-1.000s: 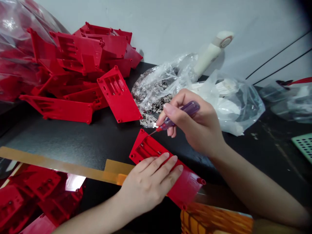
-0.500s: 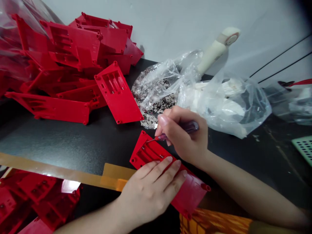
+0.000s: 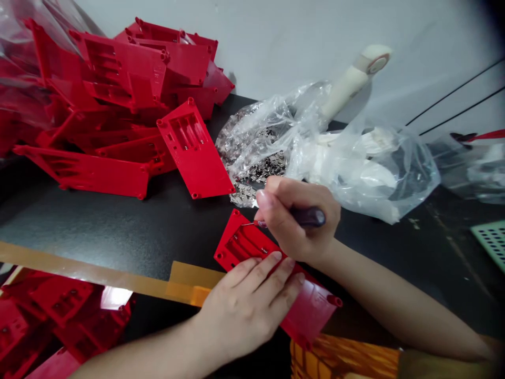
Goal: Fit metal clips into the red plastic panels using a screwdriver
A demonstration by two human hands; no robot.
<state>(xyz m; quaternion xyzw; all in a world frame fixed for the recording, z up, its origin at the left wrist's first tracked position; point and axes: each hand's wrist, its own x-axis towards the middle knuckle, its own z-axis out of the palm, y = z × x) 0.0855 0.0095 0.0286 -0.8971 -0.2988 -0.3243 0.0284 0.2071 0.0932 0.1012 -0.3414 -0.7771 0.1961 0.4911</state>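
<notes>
A red plastic panel point(image 3: 311, 310) lies slanted at the table's front edge, with small metal pieces in its slots. Across its middle lies my left hand point(image 3: 248, 308), fingers spread flat and pressing on it. My right hand point(image 3: 300, 218) is closed around a screwdriver point(image 3: 310, 216) with a dark purple handle. The thin metal tip touches or nearly touches the panel's slotted end. Another red panel point(image 3: 201, 163) lies just beyond, beside a clear bag of small metal pieces point(image 3: 262, 166).
A large pile of red panels point(image 3: 118, 73) fills the back left, more red panels point(image 3: 67, 310) lie at the lower left. Behind my right hand are a plastic bag with white items point(image 3: 366, 168) and a cream-coloured device point(image 3: 351, 79). A green perforated tray point(image 3: 491, 239) is at the right.
The view has shifted slightly, so most things appear a little to the right. My right hand has tilted the screwdriver handle somewhat; my left hand stays on the panel.
</notes>
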